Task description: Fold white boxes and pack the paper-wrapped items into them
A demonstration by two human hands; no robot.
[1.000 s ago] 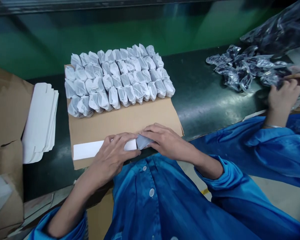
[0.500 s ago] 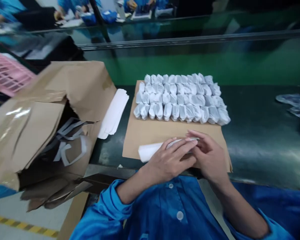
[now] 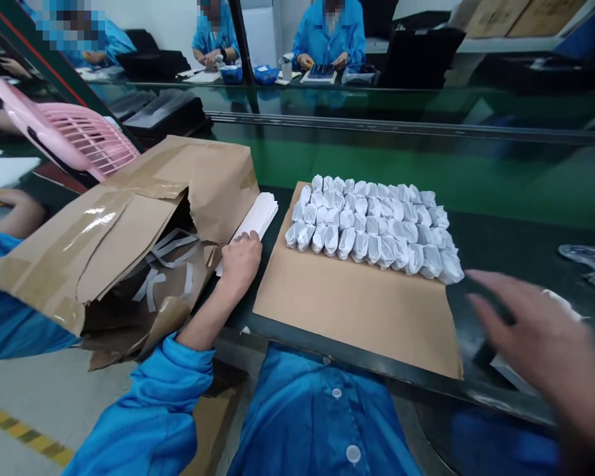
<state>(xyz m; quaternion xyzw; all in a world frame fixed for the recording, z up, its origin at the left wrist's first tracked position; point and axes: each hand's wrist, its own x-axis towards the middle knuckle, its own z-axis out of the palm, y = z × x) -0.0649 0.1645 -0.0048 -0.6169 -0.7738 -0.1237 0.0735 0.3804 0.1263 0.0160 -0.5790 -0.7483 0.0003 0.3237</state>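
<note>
My left hand (image 3: 240,261) reaches left and its fingers curl over the near end of a stack of flat white cartons (image 3: 256,215) on the dark belt. Blurred by motion, my right hand (image 3: 540,340) hovers at the right with its fingers spread. A white piece (image 3: 560,304) lies just beyond it; whether they touch is unclear. Between my hands lies a brown cardboard sheet (image 3: 357,311). Rows of several small white wrapped packets (image 3: 371,225) fill its far half.
A torn open brown box (image 3: 129,218) with white strips inside stands at the left. A pink fan (image 3: 79,132) is behind it, and a co-worker's blue sleeve (image 3: 10,311) beside it. Dark bagged pieces (image 3: 592,261) lie far right. People sit across the green belt.
Both hands left the white carton at the sheet's near edge. The left went to the stack of flat cartons, the right swung out to the right. That carton is gone from the sheet.
</note>
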